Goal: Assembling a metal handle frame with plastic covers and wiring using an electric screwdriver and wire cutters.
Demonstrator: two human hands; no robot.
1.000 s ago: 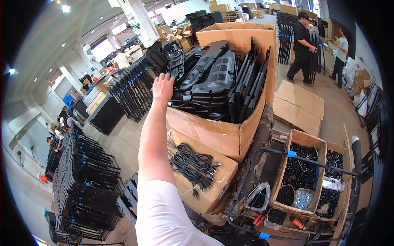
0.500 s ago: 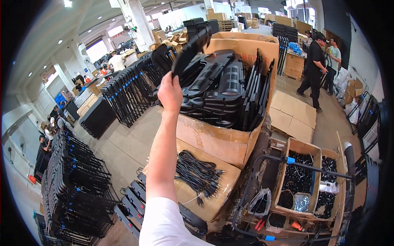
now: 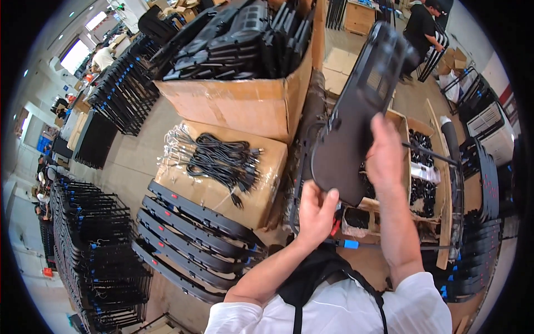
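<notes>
A long black plastic cover panel (image 3: 346,146) with a rounded lower end and a slotted grille near its top is held tilted in front of me. My left hand (image 3: 318,216) is closed on its lower left end, thumb on top. At the panel's right edge is my right hand (image 3: 385,153), touching or very close to it; its fingers are smeared by motion. Beneath the panel lies a black tubular frame (image 3: 428,151) with a blue clip (image 3: 350,244), partly hidden. More such panels (image 3: 222,50) fill a large cardboard box (image 3: 239,100) at the far left.
Bundled black cables (image 3: 219,161) lie on a closed carton (image 3: 267,195), beside several curved black parts (image 3: 189,234). Open boxes of small black parts (image 3: 425,195) stand at right. Racked black frames (image 3: 94,239) line the left. A person in black (image 3: 423,33) stands at the far right.
The panel has come out from over the cardboard box, toward me and to the right. My right hand has entered the view beside it. The view has tilted down.
</notes>
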